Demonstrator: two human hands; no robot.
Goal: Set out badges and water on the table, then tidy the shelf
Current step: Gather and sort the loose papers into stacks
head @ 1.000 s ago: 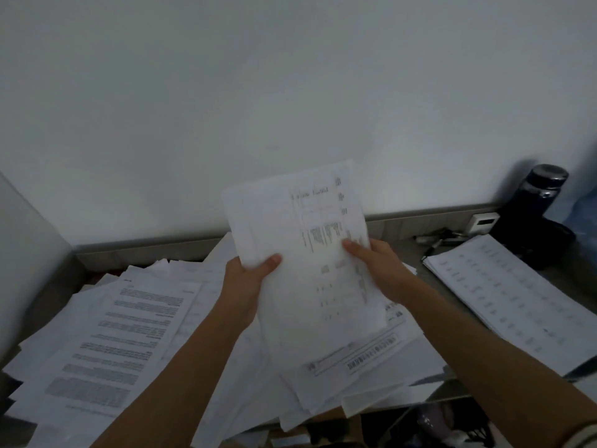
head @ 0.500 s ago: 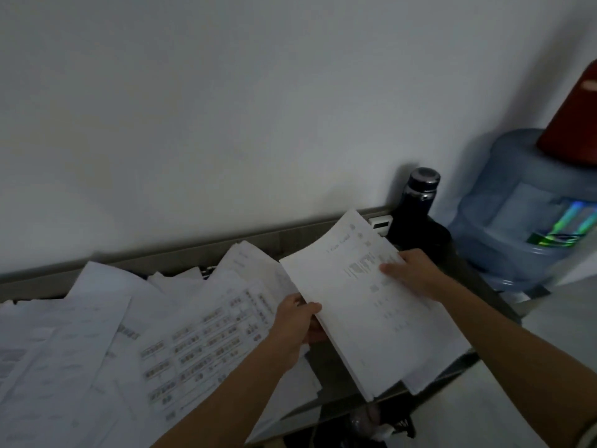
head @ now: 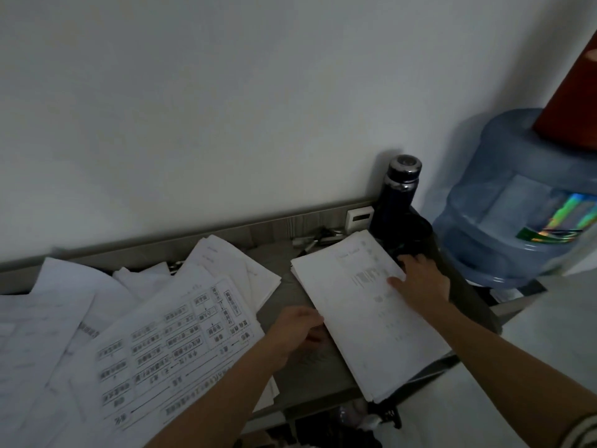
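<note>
Two hands frame a stack of papers point(head: 365, 318) lying at the right end of the grey shelf point(head: 284, 292). The right hand point(head: 420, 286) lies flat on top, fingers straight. The left hand point(head: 297, 328) meets the stack's left edge, but its grip cannot be made out. Loose sheets point(head: 168, 344) sprawl at left, and a dark flask point(head: 397, 202) stands behind.
</note>
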